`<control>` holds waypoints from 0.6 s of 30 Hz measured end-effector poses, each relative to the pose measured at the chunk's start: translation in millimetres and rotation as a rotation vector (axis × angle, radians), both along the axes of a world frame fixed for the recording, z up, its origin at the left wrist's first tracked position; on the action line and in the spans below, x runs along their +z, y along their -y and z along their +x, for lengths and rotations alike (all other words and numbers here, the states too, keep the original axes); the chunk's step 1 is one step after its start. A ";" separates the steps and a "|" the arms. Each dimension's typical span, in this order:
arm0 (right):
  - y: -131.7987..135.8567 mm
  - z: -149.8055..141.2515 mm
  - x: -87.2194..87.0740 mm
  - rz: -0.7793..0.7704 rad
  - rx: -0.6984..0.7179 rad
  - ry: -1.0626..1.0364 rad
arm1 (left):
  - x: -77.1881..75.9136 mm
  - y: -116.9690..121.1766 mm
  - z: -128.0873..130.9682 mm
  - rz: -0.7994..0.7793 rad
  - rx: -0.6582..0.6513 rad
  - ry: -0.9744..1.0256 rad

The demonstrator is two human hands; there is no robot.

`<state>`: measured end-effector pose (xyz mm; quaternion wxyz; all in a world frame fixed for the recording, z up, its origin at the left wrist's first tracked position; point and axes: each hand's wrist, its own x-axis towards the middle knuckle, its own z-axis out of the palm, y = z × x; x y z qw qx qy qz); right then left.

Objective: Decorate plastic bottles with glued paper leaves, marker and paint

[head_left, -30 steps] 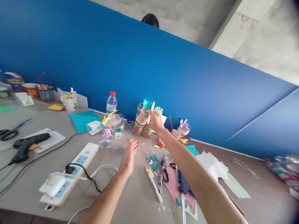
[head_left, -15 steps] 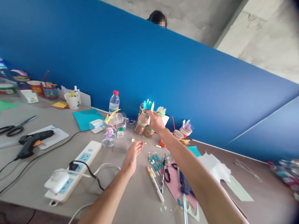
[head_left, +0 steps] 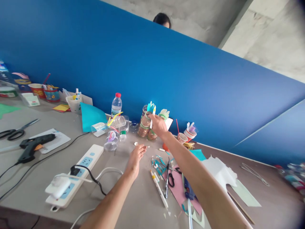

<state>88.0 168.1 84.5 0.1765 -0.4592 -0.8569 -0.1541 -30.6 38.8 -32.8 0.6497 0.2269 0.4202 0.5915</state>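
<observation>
At the back of the table, my right hand [head_left: 158, 124] is closed around a white marker [head_left: 153, 117] with a yellow tip pointing up. Its fingertips are at the rim of a clear plastic container with brown contents [head_left: 145, 120], in a cluster of similar containers; whether they also grip it I cannot tell. Blue paper petals [head_left: 150, 107] stick up behind the fingers, and pale green petals [head_left: 164, 114] rise to the right. My left hand [head_left: 135, 159] hovers low over the table, fingers extended, holding nothing. Near it lie paper scraps [head_left: 159, 164] and another white-and-yellow marker [head_left: 158, 189].
On the left are a power strip [head_left: 75, 178], a black glue gun [head_left: 35, 145] and scissors [head_left: 17, 130]. A water bottle [head_left: 116, 105] stands by the blue partition [head_left: 190, 86]. Blue glue gun [head_left: 189, 190] and pink paper [head_left: 175, 187] lie under my right forearm. A person's head [head_left: 162, 19] shows above.
My right hand and its marker have shifted slightly left and down by the containers. The blue sheet at left has lifted into a curl. The left hand stays open, and the view has turned slightly.
</observation>
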 end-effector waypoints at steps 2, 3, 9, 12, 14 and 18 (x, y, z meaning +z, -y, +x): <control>4.4 -0.5 0.9 -0.017 -0.021 0.016 | 1.0 0.7 -0.9 0.003 -0.007 -0.003; 6.4 -0.5 1.5 -0.026 -0.026 0.027 | 1.6 0.9 -1.3 0.007 -0.012 -0.005; 9.7 1.2 3.8 -0.041 -0.038 0.081 | 5.9 1.4 -0.9 -0.010 0.004 -0.006; 8.5 2.2 3.5 -0.037 -0.048 0.099 | 7.9 1.8 -0.2 -0.023 0.011 -0.003; 8.9 2.7 3.6 -0.032 -0.045 0.106 | 8.0 2.0 0.0 -0.027 0.004 -0.005; 11.7 3.8 5.2 -0.017 -0.035 0.130 | 5.1 1.7 0.4 -0.009 0.002 -0.010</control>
